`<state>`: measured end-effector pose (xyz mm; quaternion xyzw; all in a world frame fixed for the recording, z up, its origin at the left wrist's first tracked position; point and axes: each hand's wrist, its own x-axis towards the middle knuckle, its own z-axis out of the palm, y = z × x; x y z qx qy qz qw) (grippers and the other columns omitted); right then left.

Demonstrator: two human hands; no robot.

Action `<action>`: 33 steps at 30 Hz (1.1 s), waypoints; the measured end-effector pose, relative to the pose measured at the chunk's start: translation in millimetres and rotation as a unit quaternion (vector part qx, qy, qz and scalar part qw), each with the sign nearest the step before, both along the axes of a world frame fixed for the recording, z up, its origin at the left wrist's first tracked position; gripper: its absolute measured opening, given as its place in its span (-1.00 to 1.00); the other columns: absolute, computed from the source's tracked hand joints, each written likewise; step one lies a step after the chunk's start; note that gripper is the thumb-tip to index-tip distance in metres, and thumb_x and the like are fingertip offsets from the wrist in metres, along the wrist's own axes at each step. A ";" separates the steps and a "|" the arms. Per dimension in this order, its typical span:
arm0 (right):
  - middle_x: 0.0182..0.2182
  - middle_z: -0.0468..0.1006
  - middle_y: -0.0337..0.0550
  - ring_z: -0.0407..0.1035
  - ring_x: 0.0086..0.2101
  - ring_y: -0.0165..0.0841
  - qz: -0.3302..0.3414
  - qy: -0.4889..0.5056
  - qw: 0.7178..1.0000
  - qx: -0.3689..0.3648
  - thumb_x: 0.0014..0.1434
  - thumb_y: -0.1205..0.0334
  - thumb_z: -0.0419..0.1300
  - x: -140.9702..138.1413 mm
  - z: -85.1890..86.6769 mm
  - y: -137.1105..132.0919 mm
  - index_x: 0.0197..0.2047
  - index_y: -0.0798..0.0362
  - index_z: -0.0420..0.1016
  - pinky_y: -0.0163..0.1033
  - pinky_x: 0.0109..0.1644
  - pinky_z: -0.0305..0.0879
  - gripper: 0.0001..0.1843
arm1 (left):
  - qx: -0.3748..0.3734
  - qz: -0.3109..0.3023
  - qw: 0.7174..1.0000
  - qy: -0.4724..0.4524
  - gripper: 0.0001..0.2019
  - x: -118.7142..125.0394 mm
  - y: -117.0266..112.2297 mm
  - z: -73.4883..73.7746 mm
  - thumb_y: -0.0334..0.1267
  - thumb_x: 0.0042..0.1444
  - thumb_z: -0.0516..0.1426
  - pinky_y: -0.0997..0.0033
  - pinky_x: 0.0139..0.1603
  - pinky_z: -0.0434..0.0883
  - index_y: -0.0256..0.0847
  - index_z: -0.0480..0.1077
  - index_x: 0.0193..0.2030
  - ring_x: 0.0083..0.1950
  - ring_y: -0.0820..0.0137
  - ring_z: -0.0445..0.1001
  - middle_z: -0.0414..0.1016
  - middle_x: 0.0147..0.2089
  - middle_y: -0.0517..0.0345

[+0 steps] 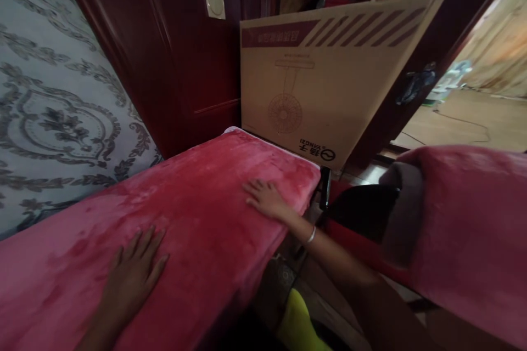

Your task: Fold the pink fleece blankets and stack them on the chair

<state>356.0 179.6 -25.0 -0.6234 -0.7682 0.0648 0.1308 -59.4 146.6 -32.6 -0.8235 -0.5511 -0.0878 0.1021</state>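
Note:
A pink plush cover [206, 214] lies over a long padded seat or bench along the wall, its nap showing darker and lighter patches. My left hand [134, 269] rests flat on it at the lower left, fingers spread. Farther along, near the cover's right edge, my right hand [265, 197] lies palm down with its fingers apart. A thin pale bracelet [312, 235] circles my right wrist. Neither hand holds anything. At the far end a white edge [275, 145] shows beneath the plush.
A large cardboard box [329, 88] with a fan drawing stands at the far end against dark red panelling [185, 38]. Patterned wallpaper [61, 109] runs along the left. Another pink-covered seat [477, 219] stands at the right. Something yellow [298, 321] shows low down.

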 end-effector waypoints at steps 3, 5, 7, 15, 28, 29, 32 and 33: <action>0.51 0.10 -0.15 -0.06 0.47 -0.05 0.019 -0.016 1.000 0.008 0.47 -0.24 -0.14 -3.8 -12.4 -24.5 0.50 -0.24 0.16 0.27 0.48 -0.13 -0.35 | -0.001 0.000 1.000 0.001 -0.31 2.7 -0.6 2.3 0.01 0.30 -0.17 -0.30 0.41 0.17 -0.33 0.34 0.41 0.53 -0.12 0.12 0.26 0.48 -0.23; 0.52 0.07 -0.11 -0.05 0.47 -0.04 -0.041 -0.039 0.998 -0.003 0.48 -0.20 -0.16 25.1 -11.3 -21.7 0.49 -0.17 0.20 0.26 0.47 -0.09 -0.35 | 0.001 0.005 1.000 0.003 -0.32 3.5 -1.7 3.7 -0.01 0.30 -0.17 -0.29 0.42 0.16 -0.32 0.32 0.42 0.55 -0.09 0.10 0.26 0.48 -0.20; 0.52 0.06 -0.08 -0.05 0.46 -0.02 -0.132 -0.060 0.989 -0.018 0.48 -0.16 -0.17 67.8 -6.8 -9.5 0.52 -0.14 0.14 0.29 0.45 -0.04 -0.34 | 0.000 0.008 1.000 0.004 -0.33 2.9 -2.2 4.1 -0.02 0.30 -0.15 -0.27 0.44 0.15 -0.29 0.31 0.43 0.56 -0.07 0.08 0.26 0.49 -0.17; 0.51 0.10 -0.19 -0.03 0.45 -0.02 -0.295 -0.077 0.952 0.011 0.46 -0.14 -0.20 151.6 -16.2 19.0 0.52 -0.21 0.13 0.22 0.45 -0.02 -0.34 | -0.023 0.010 1.000 -0.001 -0.34 5.1 -2.0 7.2 -0.01 0.31 -0.12 -0.30 0.43 0.14 -0.28 0.31 0.43 0.55 -0.10 0.09 0.24 0.49 -0.21; 0.52 0.05 0.04 -0.08 0.46 0.07 -0.140 -0.012 0.990 0.023 0.48 -0.07 -0.28 29.2 3.5 7.4 0.55 -0.05 0.08 0.36 0.41 0.03 -0.31 | -0.125 0.047 0.990 -0.041 -0.38 31.6 -24.7 27.9 -0.04 0.42 -0.08 -0.31 0.53 -0.15 -0.25 0.11 0.54 0.60 -0.10 -0.10 -0.02 0.60 -0.19; 0.52 0.05 0.01 -0.09 0.47 0.05 -0.095 -0.013 0.995 0.019 0.48 -0.07 -0.27 4.0 4.4 3.7 0.54 -0.07 0.09 0.34 0.42 0.02 -0.32 | -0.133 0.053 0.988 -0.051 -0.37 40.3 -28.2 29.6 -0.03 0.43 -0.09 -0.34 0.52 -0.18 -0.28 0.09 0.54 0.61 -0.13 -0.14 -0.05 0.60 -0.22; 0.52 0.06 -0.08 -0.08 0.47 0.01 0.001 -0.018 1.000 0.013 0.48 -0.06 -0.24 -59.5 0.6 -11.6 0.54 -0.15 0.11 0.32 0.43 0.03 -0.35 | -0.134 0.055 0.986 -0.083 -0.33 82.6 -43.3 32.4 0.05 0.41 -0.05 -0.31 0.53 -0.19 -0.26 0.10 0.54 0.61 -0.14 -0.17 -0.09 0.61 -0.24; 0.52 0.06 -0.09 -0.08 0.47 0.01 0.020 -0.024 0.999 0.010 0.48 -0.06 -0.24 -73.9 -2.4 -17.4 0.54 -0.16 0.10 0.32 0.42 0.03 -0.36 | -0.135 0.034 0.986 -0.086 -0.32 99.8 -48.6 31.3 0.09 0.40 -0.02 -0.31 0.54 -0.21 -0.19 0.09 0.55 0.61 -0.10 -0.16 -0.05 0.61 -0.18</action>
